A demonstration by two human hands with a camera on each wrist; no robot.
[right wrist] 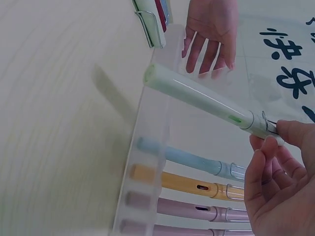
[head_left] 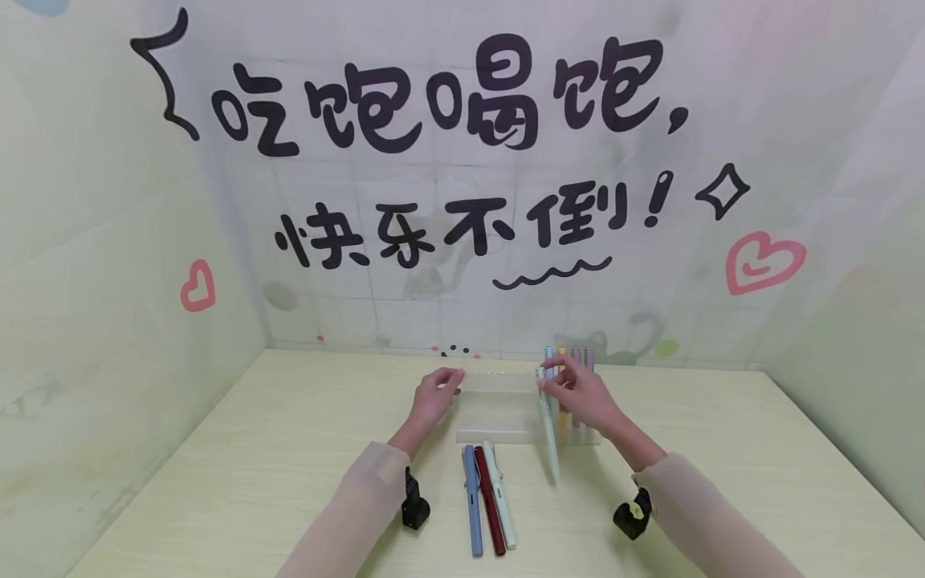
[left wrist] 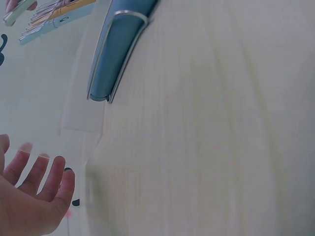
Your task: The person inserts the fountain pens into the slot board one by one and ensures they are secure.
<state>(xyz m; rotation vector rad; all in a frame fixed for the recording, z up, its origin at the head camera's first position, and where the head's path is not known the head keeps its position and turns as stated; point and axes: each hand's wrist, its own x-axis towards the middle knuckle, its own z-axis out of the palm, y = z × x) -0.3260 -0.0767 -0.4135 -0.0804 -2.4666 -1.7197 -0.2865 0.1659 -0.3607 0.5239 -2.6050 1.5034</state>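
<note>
A clear plastic pen stand [head_left: 499, 437] stands near the back of the table. My left hand [head_left: 433, 396] pinches its left edge, fingertips showing through the plastic in the left wrist view. My right hand [head_left: 584, 395] pinches a pale green capped pen [right wrist: 197, 96] by its clip end. That pen slants in front of the stand, its far end beyond the lower ledge in the head view. A light blue pen [right wrist: 194, 160], an orange pen [right wrist: 189, 185] and two mauve pens [right wrist: 184, 208] stand side by side at the stand's right.
In front of the stand lie a blue pen [head_left: 473, 498], a dark red pen [head_left: 490, 499] and another pale green pen [head_left: 500, 491], close together. A printed sheet [head_left: 433, 313] forms the back wall, and side walls flank the pale wooden table [head_left: 289, 449].
</note>
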